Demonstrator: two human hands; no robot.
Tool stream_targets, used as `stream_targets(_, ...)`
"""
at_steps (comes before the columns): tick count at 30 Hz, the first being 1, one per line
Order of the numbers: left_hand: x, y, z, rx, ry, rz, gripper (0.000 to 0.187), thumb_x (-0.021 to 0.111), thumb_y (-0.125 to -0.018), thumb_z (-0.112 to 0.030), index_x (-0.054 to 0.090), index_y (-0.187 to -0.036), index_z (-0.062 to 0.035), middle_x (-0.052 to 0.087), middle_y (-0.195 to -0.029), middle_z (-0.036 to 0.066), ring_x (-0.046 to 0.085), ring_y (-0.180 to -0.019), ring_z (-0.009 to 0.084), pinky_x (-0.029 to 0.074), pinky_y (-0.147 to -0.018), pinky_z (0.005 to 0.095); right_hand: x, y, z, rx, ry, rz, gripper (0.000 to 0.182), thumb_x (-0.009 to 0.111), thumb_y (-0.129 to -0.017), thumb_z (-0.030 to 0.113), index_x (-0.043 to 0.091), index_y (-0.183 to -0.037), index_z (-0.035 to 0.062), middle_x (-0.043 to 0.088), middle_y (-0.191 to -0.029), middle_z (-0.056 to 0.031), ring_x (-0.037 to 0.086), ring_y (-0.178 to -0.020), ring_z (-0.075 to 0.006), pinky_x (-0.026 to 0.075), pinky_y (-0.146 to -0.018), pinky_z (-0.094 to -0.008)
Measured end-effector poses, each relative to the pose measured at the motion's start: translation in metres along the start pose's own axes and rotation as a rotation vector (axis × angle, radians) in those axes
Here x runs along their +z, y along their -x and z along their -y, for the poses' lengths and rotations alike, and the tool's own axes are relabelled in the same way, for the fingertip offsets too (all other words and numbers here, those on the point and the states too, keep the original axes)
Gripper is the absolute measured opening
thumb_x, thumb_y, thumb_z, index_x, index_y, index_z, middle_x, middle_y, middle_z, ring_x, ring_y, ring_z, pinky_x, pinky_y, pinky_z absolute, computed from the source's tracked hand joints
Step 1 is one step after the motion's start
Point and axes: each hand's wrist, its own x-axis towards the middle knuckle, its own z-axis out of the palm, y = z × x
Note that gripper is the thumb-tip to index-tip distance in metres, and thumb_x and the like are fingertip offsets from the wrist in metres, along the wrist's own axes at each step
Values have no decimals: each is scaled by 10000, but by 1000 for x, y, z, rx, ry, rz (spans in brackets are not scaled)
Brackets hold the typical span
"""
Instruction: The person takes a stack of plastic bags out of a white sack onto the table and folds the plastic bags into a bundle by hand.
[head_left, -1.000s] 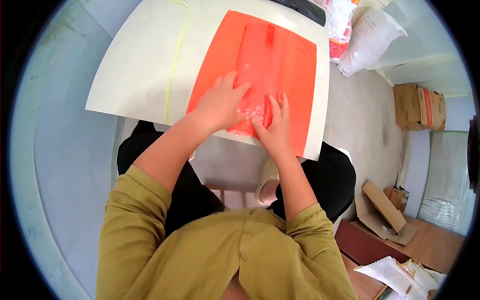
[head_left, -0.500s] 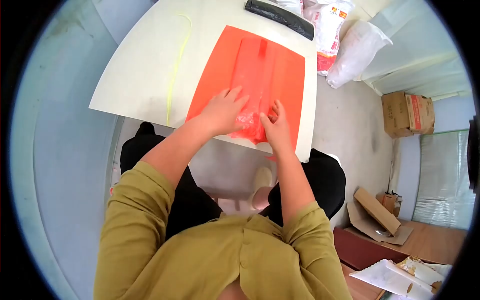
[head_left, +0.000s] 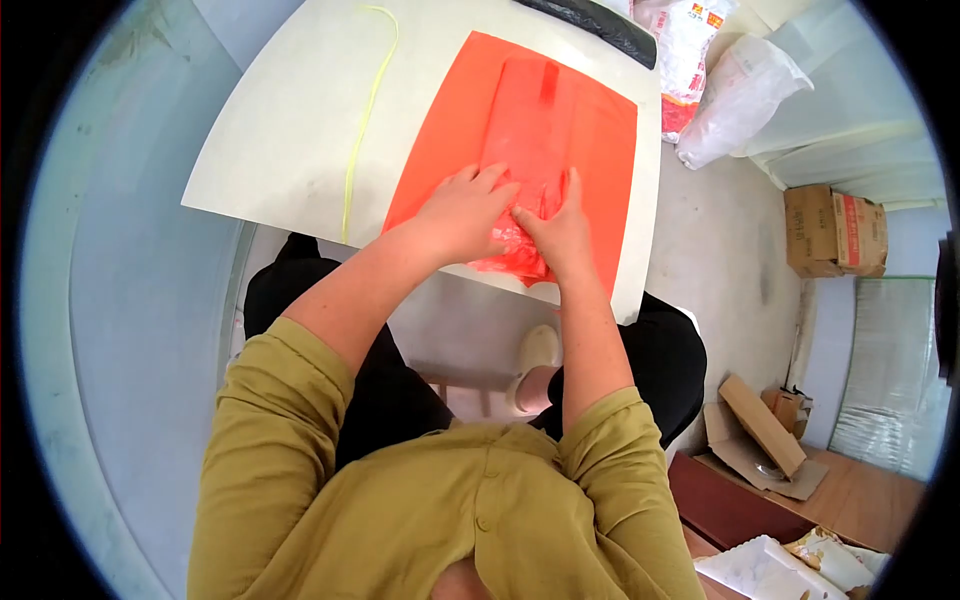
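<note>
A translucent red plastic bag (head_left: 522, 120) lies lengthwise on an orange-red sheet (head_left: 604, 130), which covers part of the white tabletop (head_left: 290, 120). The bag's near end is crumpled and shiny and reaches the table's front edge. My left hand (head_left: 468, 214) rests on the bag's left side, palm down, with its fingers apart. My right hand (head_left: 560, 232) lies on the right side of the crumpled part, its thumb spread from the fingers and pointing toward my left hand. Part of the bag is hidden under both hands.
A yellow-green strip (head_left: 368, 110) lies on the table's left side. A black plastic roll (head_left: 600, 30) sits along the far edge. White sacks (head_left: 685, 50) stand behind it on the right. A cardboard box (head_left: 835, 230) and flattened cardboard (head_left: 750, 440) are farther right.
Both hands have moved slightly up along the bag and closer together, the right thumb now near the left fingers. The whole view has shifted a little.
</note>
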Motion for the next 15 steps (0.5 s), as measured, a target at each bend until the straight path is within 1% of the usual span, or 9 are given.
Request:
stream_targets(3,2,0,3,26,21,-6,785,827,-865,-286,496,-1545,-73,353,-1680,172,395,-1489,432,404,-1208,514,0,0,1,-2,98,-9,1140,916,-811,287,207,-1663,19,593,-1475,-278,628,-1331,-360,531,-1079,-435)
stream_targets(6,-1,3,0,36,28,-31,738,813,-881,-257,517,-1532,-74,370,-1676,141,448,-1435,405,450,-1174,482,1,0,-2,-30,83,-28,1127,915,-815,264,212,-1661,20,618,-1445,-273,645,-1309,-352,537,-1069,-427)
stream_targets(9,-2,2,1,23,51,-9,675,792,-895,-225,555,-1512,-89,401,-1664,101,473,-1403,378,478,-1150,463,-1,1,-3,-24,-6,-22,1103,907,-822,210,217,-1661,17,610,-1459,-260,648,-1302,-339,540,-1069,-416)
stream_targets(12,-5,3,2,32,125,2,563,747,-919,-183,622,-1464,-112,444,-1641,81,484,-1390,373,488,-1141,458,5,-3,-22,-120,-83,-64,1077,897,-827,148,226,-1659,11,606,-1465,-238,656,-1280,-310,554,-1052,-402)
stream_targets(15,-8,4,-2,50,152,65,470,705,-930,-149,686,-1399,-117,500,-1601,82,533,-1350,359,499,-1124,439,-4,-7,-39,-58,-192,-8,1047,878,-837,101,234,-1657,5,605,-1458,-226,662,-1255,-288,573,-1022,-388)
